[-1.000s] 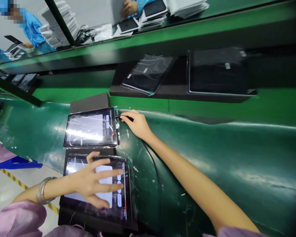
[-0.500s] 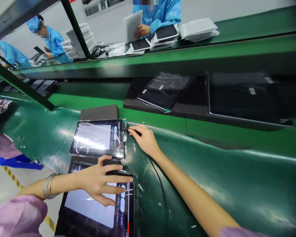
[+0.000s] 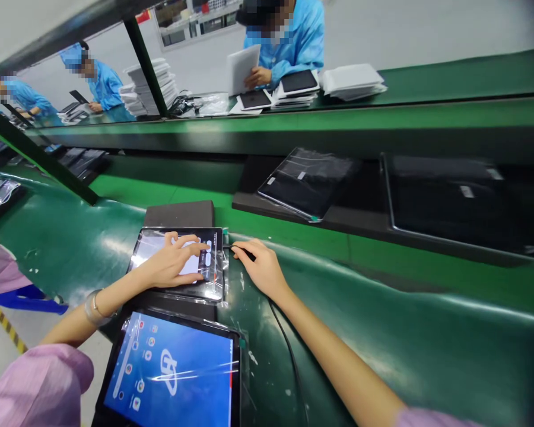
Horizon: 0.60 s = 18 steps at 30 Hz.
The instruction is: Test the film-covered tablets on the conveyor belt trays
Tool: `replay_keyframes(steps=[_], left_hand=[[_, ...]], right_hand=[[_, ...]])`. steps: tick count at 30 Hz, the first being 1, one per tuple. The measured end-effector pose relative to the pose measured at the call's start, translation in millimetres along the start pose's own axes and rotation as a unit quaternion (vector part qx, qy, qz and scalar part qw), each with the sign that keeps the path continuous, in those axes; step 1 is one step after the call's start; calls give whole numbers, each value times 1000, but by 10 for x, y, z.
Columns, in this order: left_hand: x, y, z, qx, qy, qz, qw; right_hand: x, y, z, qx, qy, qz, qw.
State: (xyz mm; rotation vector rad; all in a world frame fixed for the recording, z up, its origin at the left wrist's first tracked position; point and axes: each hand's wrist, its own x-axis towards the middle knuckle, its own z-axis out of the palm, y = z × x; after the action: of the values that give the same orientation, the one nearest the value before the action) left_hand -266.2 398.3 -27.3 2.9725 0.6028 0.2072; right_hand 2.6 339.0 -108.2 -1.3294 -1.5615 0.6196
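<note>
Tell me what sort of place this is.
Likely an electronics assembly line: bagged tablets ride a green conveyor, a worker in blue handles more beside stacked trays.

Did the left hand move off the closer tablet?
Yes. The left hand left the near tablet and went forward onto the far tablet, while the right hand kept holding the cable plug.
</note>
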Motion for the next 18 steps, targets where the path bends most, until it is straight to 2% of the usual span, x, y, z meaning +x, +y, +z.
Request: replay_keyframes(steps=[5,10,14,18], left_hand=[[96,69,-143,-14,5,-10,1000],[508,216,-296,-33,-12,-51,998],[810,314,-137,4,-20,-38,999],[880,396,38,15,-53,-90,994]], right_hand=[[3,-21,8,-22,-16,-26,999],[142,0,-120,-86,-81,-77,990],[261,-51,-249,-153,-129,-121,972],[244,-64,-290,-196,-119,-146,962]])
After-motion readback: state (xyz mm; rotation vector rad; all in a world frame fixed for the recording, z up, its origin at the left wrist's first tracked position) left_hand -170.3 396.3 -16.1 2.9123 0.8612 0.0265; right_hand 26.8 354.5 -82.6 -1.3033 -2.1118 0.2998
